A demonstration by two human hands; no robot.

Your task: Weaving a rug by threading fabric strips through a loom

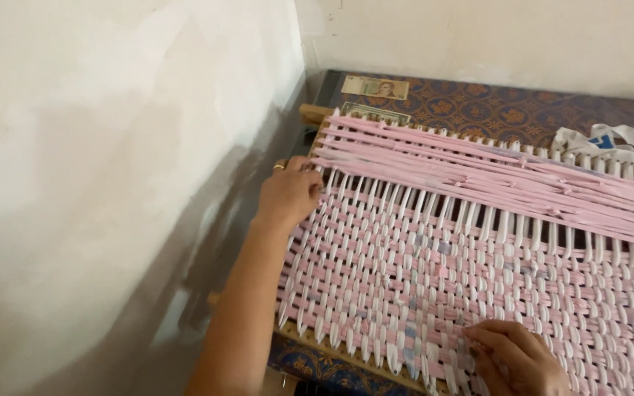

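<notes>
— What has each grip got?
— The left hand (289,195) pinches a pink strip (478,165) at the woven mat's (434,271) left edge; the right hand (516,357) rests curled on the weave, holding nothing I can see.
— And beyond?
— Two banknotes (375,88) by the wall.

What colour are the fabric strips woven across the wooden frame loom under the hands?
Pale pink crosswise fabric strips over white lengthwise strips, clearest in the head view.

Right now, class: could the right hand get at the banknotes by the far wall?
Probably not without leaning. The right hand rests on the near edge of the woven mat, and the banknotes lie beyond the whole loom. Nothing blocks the way; the left hand is nearer.
</notes>
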